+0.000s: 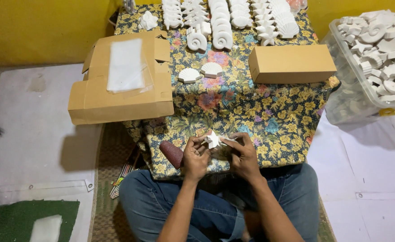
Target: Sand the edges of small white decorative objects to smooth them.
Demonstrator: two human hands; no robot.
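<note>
Small white star-shaped cast piece (212, 139) held up between both hands, just off the near edge of the low table (269, 121), above the lap. Left hand (195, 157) wraps it from below, fingers curled shut on its lower points. Right hand (243, 154) pinches the piece's right side; something thin and pale sits under those fingertips, possibly a scrap of abrasive sheet, too small to tell. Both grips closed, no gap showing.

A dark reddish-brown cylinder (172, 153), rough-looking like a sanding roll, lies against the cloth's hanging front just left of the left hand.

Judgement on doing this well: the piece looks brittle, with thin points. Support it from beneath close to the point being worked, use light strokes, and turn the piece rather than the wrist. Keep it over the lap so that a slip means a short fall.

Table carries a floral cloth. Near its middle, two white scallop-shell pieces (201, 72) lie side by side. Along the far edge, rows of white cast pieces (224, 20): spirals, stars, fans, closely packed. A closed brown box (291, 63) lies toward the right edge. An open cardboard box (121, 80) overhangs the left edge, with a clear plastic bag (125, 65) lying on its flaps.

To the right, off the table, a clear plastic bin (341, 96) is heaped with more white pieces. Yellow wall behind; pale sheets on the floor either side.
</note>
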